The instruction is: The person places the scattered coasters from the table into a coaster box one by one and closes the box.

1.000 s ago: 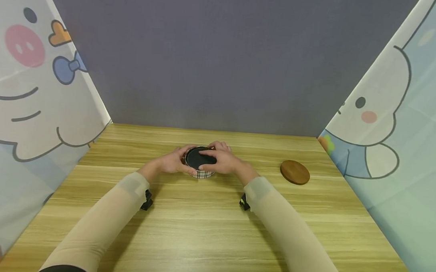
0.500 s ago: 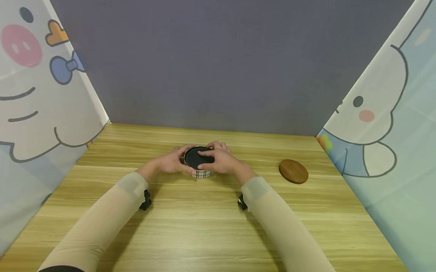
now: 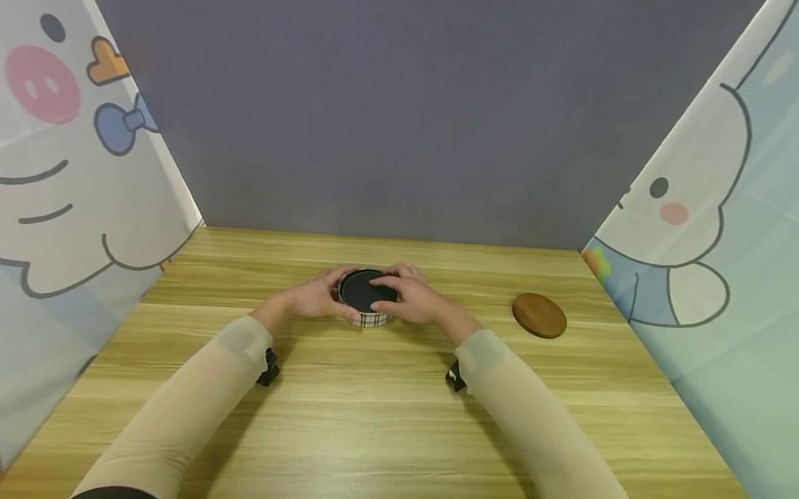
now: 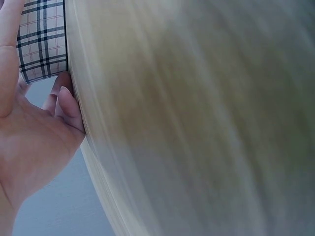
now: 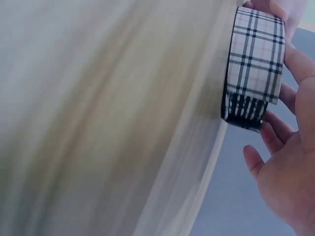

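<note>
A round box (image 3: 358,288) with a plaid side and a black top sits on the wooden table in the head view. My left hand (image 3: 310,296) holds it from the left, thumb on the near side and fingers round the far side. On the right, my right hand (image 3: 416,300) reaches its thumb and a finger over the black top. Seen from the right wrist, the other fingers (image 5: 275,137) bend loosely beside the box's end, where a black-and-white striped patch shows. The left wrist view shows only part of the plaid side (image 4: 42,42).
A flat brown wooden disc (image 3: 539,315) lies on the table (image 3: 367,424) to the right of the box. A grey panel (image 3: 391,117) stands behind the table, and cartoon-printed cloths (image 3: 763,255) hang on both sides.
My right hand has slid slightly to the right, so more of the black top shows. The left hand and the box stay nearly in place.
</note>
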Tool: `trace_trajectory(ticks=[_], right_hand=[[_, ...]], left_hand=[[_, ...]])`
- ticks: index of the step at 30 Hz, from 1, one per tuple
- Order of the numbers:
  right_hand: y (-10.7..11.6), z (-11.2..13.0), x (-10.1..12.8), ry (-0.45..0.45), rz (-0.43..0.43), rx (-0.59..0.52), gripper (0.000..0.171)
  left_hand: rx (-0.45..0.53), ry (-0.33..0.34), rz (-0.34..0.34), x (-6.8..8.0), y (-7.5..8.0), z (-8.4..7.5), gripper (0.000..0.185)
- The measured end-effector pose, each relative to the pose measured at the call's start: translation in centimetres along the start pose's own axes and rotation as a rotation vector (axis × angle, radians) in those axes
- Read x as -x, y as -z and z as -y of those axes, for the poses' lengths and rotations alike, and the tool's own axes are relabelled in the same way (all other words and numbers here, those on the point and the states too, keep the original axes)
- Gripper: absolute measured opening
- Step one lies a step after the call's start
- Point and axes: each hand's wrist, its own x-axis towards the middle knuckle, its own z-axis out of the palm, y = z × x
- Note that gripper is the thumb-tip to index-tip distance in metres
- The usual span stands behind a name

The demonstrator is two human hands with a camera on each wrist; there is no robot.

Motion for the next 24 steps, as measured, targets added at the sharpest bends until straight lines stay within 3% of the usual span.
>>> trace_trajectory(ticks=[9,24], right_hand=[[1.1,-2.3,4.7,0.000,-0.022,-0.191,0.060],[3.3,-5.0,11.8,-0.033,0.080,-0.213,0.058]], left_hand=[[0.008,-0.017,-0.028,-0.4,-0.1,0.0,0.114],[-0.017,-0.010,-0.045,-0.1,-0.1,0.0,0.114]])
